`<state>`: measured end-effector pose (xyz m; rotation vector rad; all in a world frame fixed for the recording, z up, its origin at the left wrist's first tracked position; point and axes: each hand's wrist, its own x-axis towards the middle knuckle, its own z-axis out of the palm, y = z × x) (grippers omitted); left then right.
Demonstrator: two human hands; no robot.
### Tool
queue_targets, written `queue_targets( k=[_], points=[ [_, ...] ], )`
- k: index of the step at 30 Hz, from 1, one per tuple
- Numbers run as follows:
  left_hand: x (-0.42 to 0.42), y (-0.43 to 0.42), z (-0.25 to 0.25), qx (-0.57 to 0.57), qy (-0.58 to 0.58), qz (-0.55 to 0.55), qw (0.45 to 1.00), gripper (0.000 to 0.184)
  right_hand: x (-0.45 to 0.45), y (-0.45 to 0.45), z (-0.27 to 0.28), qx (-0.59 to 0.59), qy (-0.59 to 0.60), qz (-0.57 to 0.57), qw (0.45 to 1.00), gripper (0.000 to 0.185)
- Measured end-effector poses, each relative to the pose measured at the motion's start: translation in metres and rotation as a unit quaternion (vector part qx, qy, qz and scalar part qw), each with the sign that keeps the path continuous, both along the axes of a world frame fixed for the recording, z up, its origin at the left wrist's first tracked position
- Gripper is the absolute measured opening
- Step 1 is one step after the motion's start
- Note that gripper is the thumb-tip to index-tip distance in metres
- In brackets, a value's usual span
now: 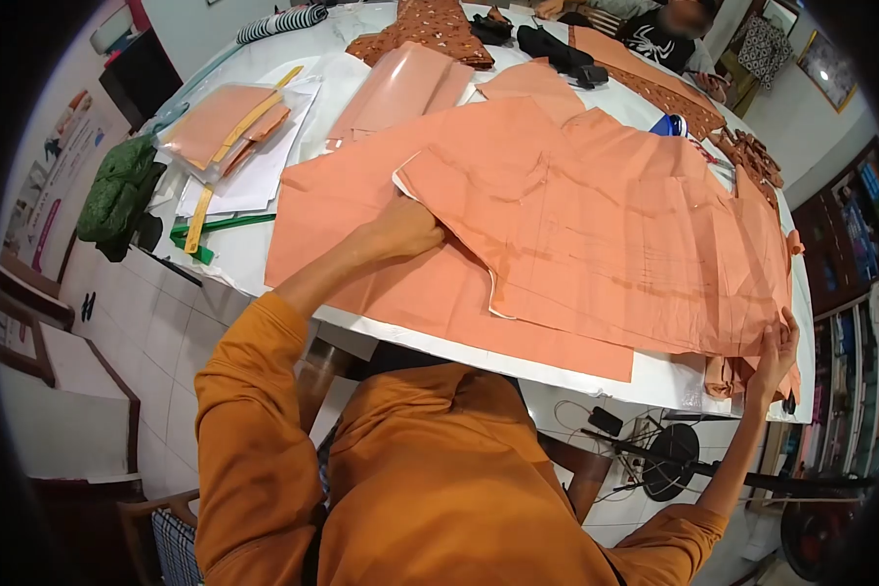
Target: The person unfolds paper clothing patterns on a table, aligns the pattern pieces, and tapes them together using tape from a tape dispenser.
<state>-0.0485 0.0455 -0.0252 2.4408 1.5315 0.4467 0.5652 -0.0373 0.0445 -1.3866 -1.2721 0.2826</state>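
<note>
The upper orange sheet (596, 234) lies across the frame's centre, over the lower sheet (557, 354). The right hand (774, 356), lower right, pinches its edge. The left hand (407, 232), centre left, is partly hidden; its grip I cannot tell. Uneven pulling could crease it.

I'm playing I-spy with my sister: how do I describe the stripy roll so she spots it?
Find the big white table. At its far edge, left of the brown patterned fabric, lies a slim roll. Its black-and-white stripes set it apart from that fabric's little pale specks.
</note>
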Motion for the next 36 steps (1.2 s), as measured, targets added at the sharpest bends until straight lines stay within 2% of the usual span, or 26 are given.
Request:
queue_targets(
  k=[4, 7, 8, 10, 11, 13, 16, 17, 18, 19, 20, 22, 23, 26, 29, 32, 33, 36],
  points=[
    [-0.008, -0.019, 0.022, 0.048, 0.004, -0.019, 0.999, 0.037, 0.008, 0.005, -0.002, -0.001, -0.124, -0.040, 0.991, 0.043],
    [-0.012, -0.033, 0.027, 0.058, 0.002, -0.028, 0.998, 0.046, -0.005, 0.000, 0.011, -0.061, -0.205, -0.131, 0.968, 0.046],
    [-0.013, -0.036, 0.026, 0.059, 0.003, -0.035, 0.998, 0.050, -0.017, -0.002, 0.014, -0.048, -0.327, -0.192, 0.924, 0.046],
    [-0.015, -0.041, 0.026, 0.018, 0.053, -0.028, 0.998, 0.056, -0.052, -0.006, 0.018, -0.019, -0.548, -0.303, 0.780, 0.047],
    [-0.016, -0.041, 0.025, -0.005, 0.079, -0.025, 0.997, 0.059, -0.066, -0.006, 0.022, 0.017, -0.571, -0.288, 0.769, 0.047],
    [-0.017, -0.039, 0.025, -0.025, 0.120, -0.018, 0.992, 0.064, -0.111, -0.002, 0.030, 0.025, -0.508, -0.173, 0.843, 0.045],
    [-0.015, -0.042, 0.023, -0.029, 0.116, -0.006, 0.993, 0.066, -0.185, 0.001, 0.019, 0.013, -0.477, 0.028, 0.878, 0.044],
    [-0.014, -0.042, 0.024, -0.024, 0.103, 0.001, 0.994, 0.065, -0.204, 0.005, 0.011, -0.014, -0.468, 0.109, 0.877, 0.048],
    [-0.014, -0.044, 0.025, -0.032, 0.120, 0.008, 0.992, 0.064, -0.222, 0.009, 0.002, 0.001, -0.503, 0.169, 0.848, 0.049],
    [-0.015, -0.045, 0.027, -0.039, 0.137, 0.014, 0.990, 0.064, -0.235, 0.013, -0.007, -0.035, -0.534, 0.218, 0.817, 0.054],
    [-0.016, -0.044, 0.027, -0.044, 0.154, 0.020, 0.987, 0.063, -0.247, 0.016, -0.007, -0.037, -0.537, 0.249, 0.805, 0.057],
    [-0.018, -0.046, 0.013, 0.027, 0.061, 0.021, 0.998, 0.062, -0.261, 0.015, -0.012, -0.052, -0.540, 0.321, 0.777, 0.063],
    [-0.019, -0.048, 0.007, 0.059, 0.014, 0.024, 0.998, 0.063, -0.260, 0.014, -0.017, -0.073, -0.529, 0.333, 0.777, 0.065],
    [-0.023, -0.048, 0.025, 0.009, 0.088, 0.008, 0.996, 0.058, -0.263, 0.019, -0.027, -0.116, -0.495, 0.358, 0.783, 0.070],
    [-0.029, -0.041, 0.035, 0.004, 0.104, -0.003, 0.995, 0.043, -0.265, 0.017, -0.037, -0.140, -0.476, 0.367, 0.787, 0.071],
    [-0.042, -0.030, 0.030, -0.014, -0.003, 0.004, 1.000, 0.036, -0.273, 0.014, -0.036, -0.150, -0.482, 0.359, 0.785, 0.072],
    [-0.039, -0.031, 0.046, -0.116, -0.132, 0.012, 0.984, 0.031, -0.275, 0.014, -0.035, -0.154, -0.480, 0.356, 0.787, 0.072],
    [-0.028, -0.043, 0.056, -0.121, -0.271, 0.005, 0.955, 0.042, -0.286, 0.010, -0.032, -0.174, -0.476, 0.349, 0.789, 0.071]
  ],
)
